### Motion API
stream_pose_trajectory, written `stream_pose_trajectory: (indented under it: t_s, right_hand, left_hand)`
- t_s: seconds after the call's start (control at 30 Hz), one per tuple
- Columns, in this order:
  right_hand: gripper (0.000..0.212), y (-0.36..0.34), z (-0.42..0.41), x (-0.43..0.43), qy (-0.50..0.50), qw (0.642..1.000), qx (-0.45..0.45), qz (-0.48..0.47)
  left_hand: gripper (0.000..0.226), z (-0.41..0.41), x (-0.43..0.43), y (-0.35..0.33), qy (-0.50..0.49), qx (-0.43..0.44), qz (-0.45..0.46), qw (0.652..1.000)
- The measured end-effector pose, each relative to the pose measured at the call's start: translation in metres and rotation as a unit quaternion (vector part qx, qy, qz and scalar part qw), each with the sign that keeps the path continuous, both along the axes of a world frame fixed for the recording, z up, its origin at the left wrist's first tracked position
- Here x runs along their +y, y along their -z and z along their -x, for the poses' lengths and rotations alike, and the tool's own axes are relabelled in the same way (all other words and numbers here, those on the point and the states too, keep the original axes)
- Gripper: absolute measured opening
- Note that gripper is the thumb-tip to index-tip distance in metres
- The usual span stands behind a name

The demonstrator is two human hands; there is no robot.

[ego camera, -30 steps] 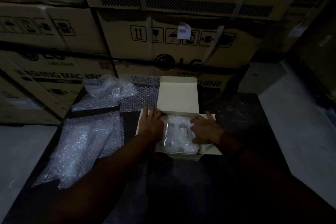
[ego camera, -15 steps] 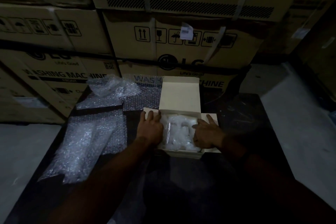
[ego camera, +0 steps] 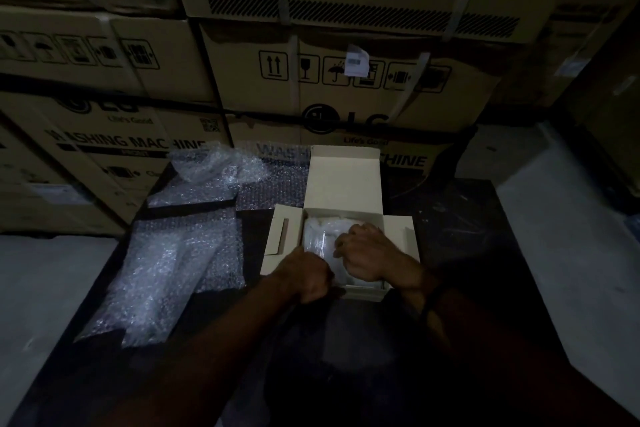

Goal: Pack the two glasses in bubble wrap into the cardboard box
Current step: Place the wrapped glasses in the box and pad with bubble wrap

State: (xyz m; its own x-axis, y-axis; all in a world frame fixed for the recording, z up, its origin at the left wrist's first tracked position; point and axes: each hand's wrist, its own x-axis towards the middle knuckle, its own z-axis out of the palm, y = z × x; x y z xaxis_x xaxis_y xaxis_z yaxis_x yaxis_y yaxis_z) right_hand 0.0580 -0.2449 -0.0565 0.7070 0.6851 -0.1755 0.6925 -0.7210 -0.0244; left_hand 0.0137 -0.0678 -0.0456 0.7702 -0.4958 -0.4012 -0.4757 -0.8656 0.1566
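Bubble-wrapped glasses [ego camera: 323,236] are seen as a pale bundle lying inside the cardboard box [ego camera: 398,236], directly under and just beyond both hands. Whether both glasses are in that bundle cannot be told in the dim light. The left hand [ego camera: 310,276] is curled at the near left corner of the box, its fingers closed toward a fist; what, if anything, is pinched there cannot be told, though it appears to be at the near edge or wrap. The right hand [ego camera: 369,255] is set on top of the bundle with fingers bent, seemingly pressing it down; it is the nearer hand to the wrapped load. The two hands are close together, almost touching. The bundle's long axis is judged to run away from the person, along the box's length, toward the raised lid flap [ego camera: 343,177] beyond the fingertips. Side flaps are spread outward to either side of the hands. Loose bubble wrap sheets [ego camera: 173,263] are lying well off to the left of the left hand on the dark table [ego camera: 460,211]. Closing the lid toward the hands is judged the likely next step.
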Motion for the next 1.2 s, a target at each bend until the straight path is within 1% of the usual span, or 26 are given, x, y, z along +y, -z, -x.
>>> stream_pose_trajectory:
  t_s: [0.03, 0.07, 0.13, 0.17, 0.23, 0.27, 0.3, 0.37, 0.47, 0.57, 0.63, 0.67, 0.73, 0.77, 0.83, 0.87, 0.97, 1.07, 1.13, 1.2]
  right_hand:
    - [0.061, 0.001, 0.0, 0.001, 0.002, 1.0, 0.013, 0.014]
    - [0.061, -0.001, -0.001, 0.002, 0.01, 0.999, 0.028, 0.032]
    - [0.053, -0.008, -0.002, 0.004, 0.026, 0.996, 0.067, 0.048]
    - [0.053, -0.011, -0.003, 0.004, 0.03, 0.996, 0.075, 0.033]
    - [0.056, -0.017, -0.004, 0.002, 0.045, 0.996, 0.062, -0.033]
    - [0.053, -0.019, -0.003, 0.001, 0.048, 0.996, 0.06, -0.045]
    - [0.048, -0.021, -0.003, -0.001, 0.046, 0.996, 0.059, -0.038]
    - [0.04, -0.022, 0.0, 0.0, 0.031, 0.997, 0.068, 0.007]
    - [0.041, -0.02, 0.006, 0.002, 0.008, 0.997, 0.055, 0.062]
    - [0.041, -0.02, 0.006, 0.006, 0.0, 0.994, 0.055, 0.095]
    - [0.042, -0.021, 0.005, 0.004, 0.029, 0.993, 0.091, 0.074]
    - [0.043, -0.021, 0.005, 0.001, 0.052, 0.992, 0.105, 0.038]
    - [0.043, -0.022, 0.004, -0.013, 0.12, 0.986, 0.101, -0.047]
    - [0.038, -0.026, 0.004, -0.022, 0.149, 0.983, 0.08, -0.068]
    - [0.024, -0.031, 0.005, -0.04, 0.166, 0.985, 0.033, -0.044]
    - [0.02, -0.032, 0.007, -0.046, 0.155, 0.987, 0.024, -0.019]
    - [0.024, -0.03, 0.015, -0.053, 0.102, 0.992, 0.037, 0.06]
    - [0.032, -0.033, 0.021, -0.051, 0.076, 0.988, 0.052, 0.122]
    - [0.032, -0.039, 0.023, -0.05, 0.057, 0.988, 0.037, 0.137]
    - [0.032, -0.043, 0.024, -0.05, 0.059, 0.99, 0.035, 0.122]
  left_hand:
    - [0.036, -0.001, -0.002, -0.001, 0.009, -0.005, -0.015, 1.0]
    - [0.039, -0.002, -0.002, -0.003, 0.017, 0.0, -0.026, 1.0]
    - [0.046, -0.002, 0.0, -0.006, 0.016, 0.012, -0.027, 0.999]
    - [0.05, -0.002, 0.002, -0.008, 0.009, 0.005, -0.009, 1.0]
    - [0.06, -0.001, 0.005, -0.009, -0.002, -0.023, 0.043, 0.999]
    - [0.063, 0.0, 0.007, -0.009, 0.001, -0.027, 0.063, 0.998]
    - [0.065, 0.002, 0.007, -0.008, 0.007, -0.022, 0.071, 0.997]
    - [0.062, 0.005, 0.007, -0.006, 0.011, -0.002, 0.049, 0.999]
    - [0.058, 0.006, 0.001, -0.006, 0.012, 0.015, -0.027, 0.999]
    - [0.06, 0.006, -0.005, -0.009, 0.017, 0.035, -0.071, 0.997]
    - [0.06, 0.006, -0.005, -0.011, 0.014, 0.044, -0.071, 0.996]
    - [0.059, 0.006, -0.002, -0.012, 0.006, 0.038, -0.052, 0.998]
    - [0.062, 0.004, 0.008, -0.014, -0.008, -0.009, -0.009, 1.0]
    - [0.066, 0.003, 0.014, -0.015, -0.008, -0.042, -0.003, 0.999]
    - [0.074, 0.005, 0.025, -0.015, 0.004, -0.081, -0.008, 0.997]
    - [0.074, 0.006, 0.027, -0.012, 0.013, -0.086, -0.006, 0.996]
    - [0.066, 0.012, 0.026, -0.006, 0.032, -0.069, -0.003, 0.997]
    - [0.077, 0.014, 0.019, -0.007, 0.027, -0.044, -0.03, 0.998]
    - [0.083, 0.014, 0.016, -0.009, 0.03, -0.037, -0.056, 0.997]
    - [0.074, 0.014, 0.013, -0.011, 0.032, -0.027, -0.078, 0.996]
